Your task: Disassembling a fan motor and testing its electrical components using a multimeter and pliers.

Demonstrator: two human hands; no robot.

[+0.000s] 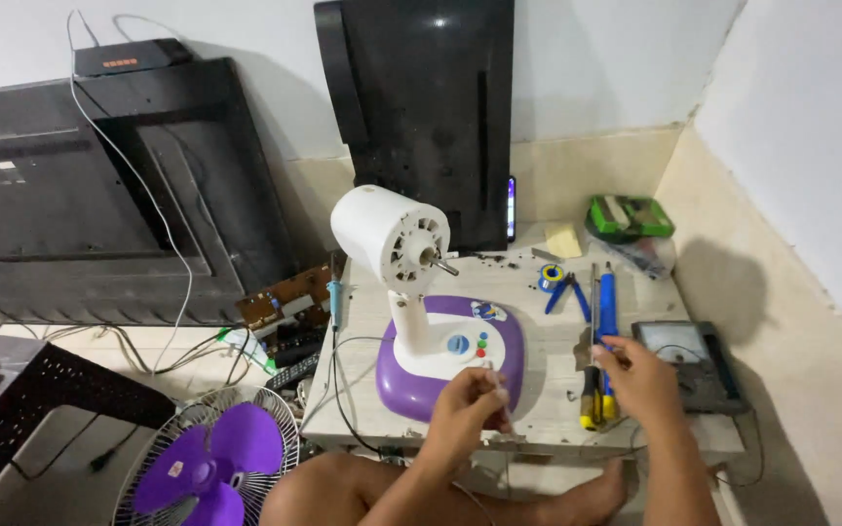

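A white and purple desk fan body [445, 336] stands on a low white table [538, 409], its motor housing [390, 237] bare with the shaft pointing right. My left hand [468, 409] is at the front of the purple base, its fingers pinched on a thin white wire or part. My right hand [635, 375] hovers over a yellow-handled screwdriver [589, 394] and a blue tool [607, 307], fingertips touching them; whether it grips one is unclear.
The fan's purple blade in its grille [209, 458] lies on the floor at left. Blue pliers [569, 290], a multimeter [689, 360], a green box [631, 216], a soldering iron [334, 292] and a circuit board [280, 302] are around. Two television backs [99, 195] lean on the wall.
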